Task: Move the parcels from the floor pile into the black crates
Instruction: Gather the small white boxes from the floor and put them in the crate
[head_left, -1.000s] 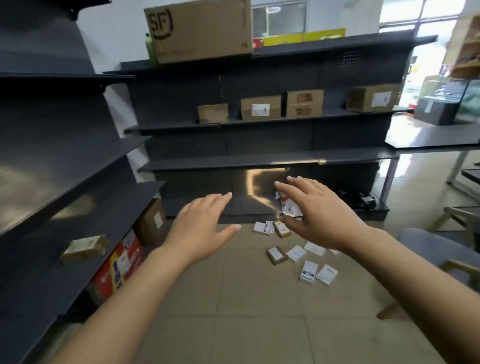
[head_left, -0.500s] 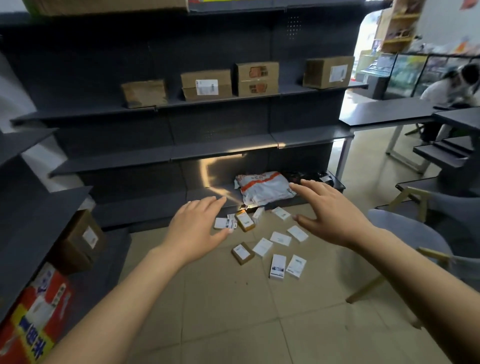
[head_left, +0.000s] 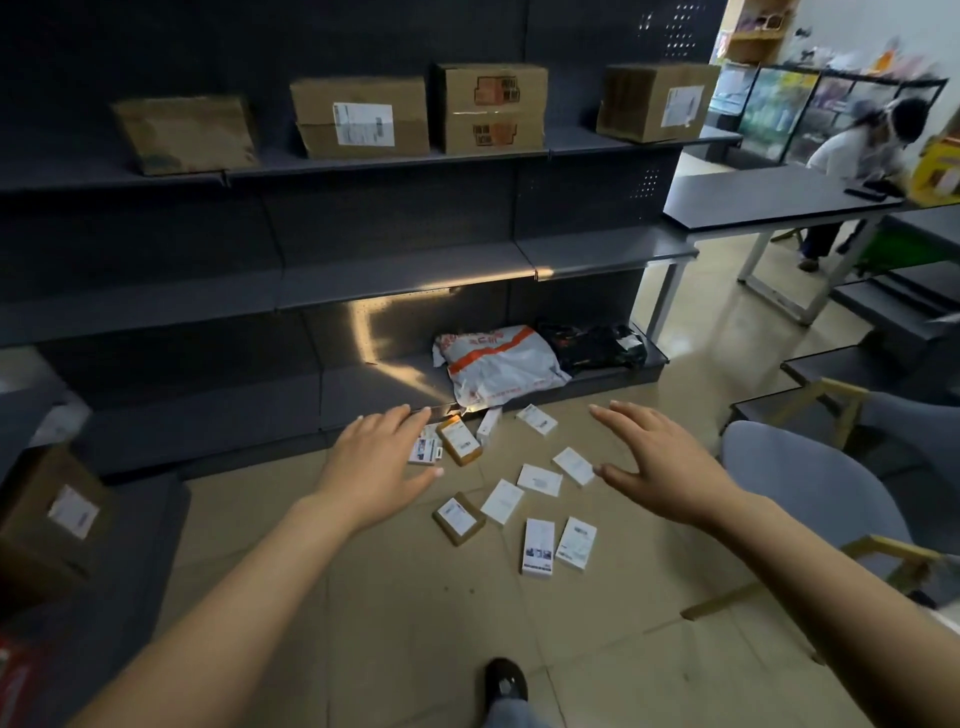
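Hands (head_left: 382, 462) have spread wider above parcels (head_left: 501, 501).

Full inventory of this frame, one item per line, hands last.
small parcels: about ten, white or brown, scattered on the floor by the bottom shelf
poly mailer: one, grey-white with an orange stripe, bottom shelf
black bag: one, right of the mailer
cardboard boxes: four, brown, upper shelf
labelled box: one, brown, low shelf at left
shelving: dark grey, across the back
table: one, dark top, right
chair: one, grey, right
other person: one, far right
shoe: one, black, bottom edge
black crates: none in view
left hand: open, above the parcels
right hand: open, above the parcels
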